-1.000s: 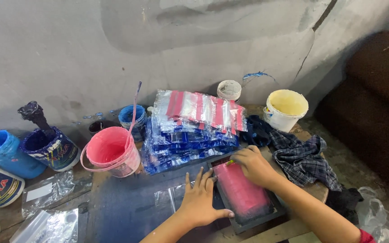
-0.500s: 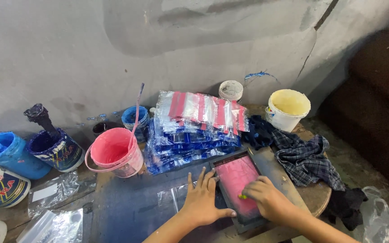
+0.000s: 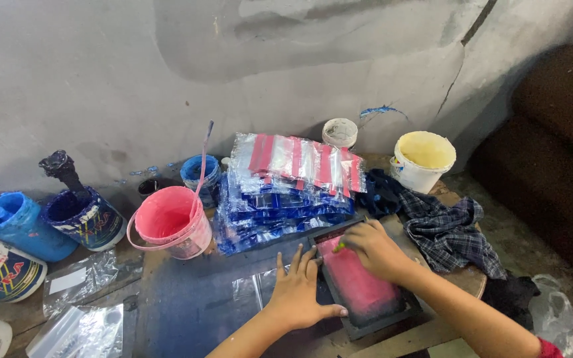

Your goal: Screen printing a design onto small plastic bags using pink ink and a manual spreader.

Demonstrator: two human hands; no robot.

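Pink ink: coats the framed screen [image 3: 359, 282] at the table's front edge.
Left hand [image 3: 298, 295]: spread flat, steadying the frame.
Right hand [image 3: 373, 248]: closed around a small tool at the screen's far end.
Progress: printed bags [image 3: 286, 185] already stacked behind; more work seemingly remains.

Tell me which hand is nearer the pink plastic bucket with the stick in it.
Left. The left hand lies flat beside the pink-inked screen frame, nearer the pink plastic bucket. The right hand is on the frame's far end, further right.
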